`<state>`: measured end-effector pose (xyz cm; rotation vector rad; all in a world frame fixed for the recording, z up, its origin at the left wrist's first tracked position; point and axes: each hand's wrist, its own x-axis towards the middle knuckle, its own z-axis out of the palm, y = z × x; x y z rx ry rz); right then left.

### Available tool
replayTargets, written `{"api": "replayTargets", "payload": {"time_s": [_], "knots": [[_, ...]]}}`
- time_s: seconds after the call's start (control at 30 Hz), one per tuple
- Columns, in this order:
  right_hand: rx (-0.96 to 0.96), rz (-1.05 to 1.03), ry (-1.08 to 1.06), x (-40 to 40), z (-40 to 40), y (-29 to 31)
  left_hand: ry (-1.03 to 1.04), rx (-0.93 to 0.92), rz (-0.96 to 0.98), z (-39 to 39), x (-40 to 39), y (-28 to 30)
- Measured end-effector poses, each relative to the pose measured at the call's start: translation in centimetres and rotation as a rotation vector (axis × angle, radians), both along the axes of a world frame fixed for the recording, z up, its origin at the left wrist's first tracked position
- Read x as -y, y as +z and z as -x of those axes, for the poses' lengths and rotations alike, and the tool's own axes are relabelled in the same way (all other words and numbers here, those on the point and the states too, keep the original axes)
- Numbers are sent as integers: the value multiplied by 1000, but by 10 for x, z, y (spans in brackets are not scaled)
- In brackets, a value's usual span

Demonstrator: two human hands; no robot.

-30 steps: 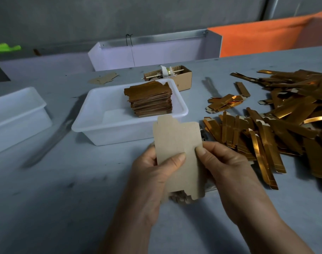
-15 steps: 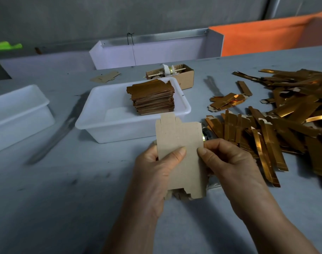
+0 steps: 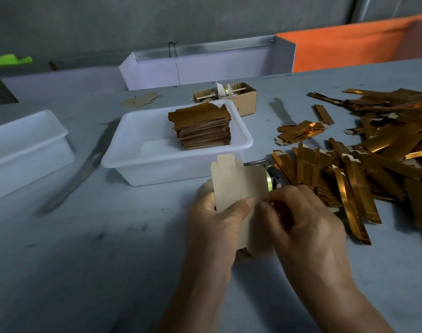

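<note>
While the cardboard blank (image 3: 236, 186) is held upright just in front of the white tub (image 3: 123, 162), at the tub's front right corner, its matt brown face is turned toward the camera. No lettering can be made out on this face.

The blank is gripped by the left hand (image 3: 214, 227): the thumb is laid flat across the brown face and the fingers are wrapped behind the left edge. The right edge of the blank is pinched by the right hand (image 3: 308, 227), whose fingers are curled tightly inward with the knuckles raised. The fingertips of this hand are blurred. Both forearms are extended from the near edge of the table (image 3: 85, 260) toward the tub.

A stack of gold blanks (image 3: 202, 128) is stored inside the tub, against its right wall. A tape roll (image 3: 268, 180) with a green rim is partly hidden behind the held blank, just right of the tub's front corner. A pile of gold strips (image 3: 373, 152) is spread to the right of the tub. A small cardboard box (image 3: 247, 98) is placed directly behind the tub. A second tub (image 3: 25, 150) is set well to the left of the white tub.
</note>
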<state>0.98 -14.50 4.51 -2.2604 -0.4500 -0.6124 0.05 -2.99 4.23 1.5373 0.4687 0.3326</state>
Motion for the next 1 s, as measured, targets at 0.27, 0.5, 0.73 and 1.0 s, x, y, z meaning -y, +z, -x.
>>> {"api": "replayTargets", "payload": {"time_s": [0.27,0.5,0.73,1.0], "knots": [[-291,-337,193,-12,9,5,-46,76,-98,4,2,0],[-451,-440,254,-5,4,6,-397,30,-206,14,-12,11],[-568,-527,128,3,0,4,-471,-34,-133,18,-17,11],[-761,-786,279,2,-1,7,-344,-68,-125,22,-12,17]]}}
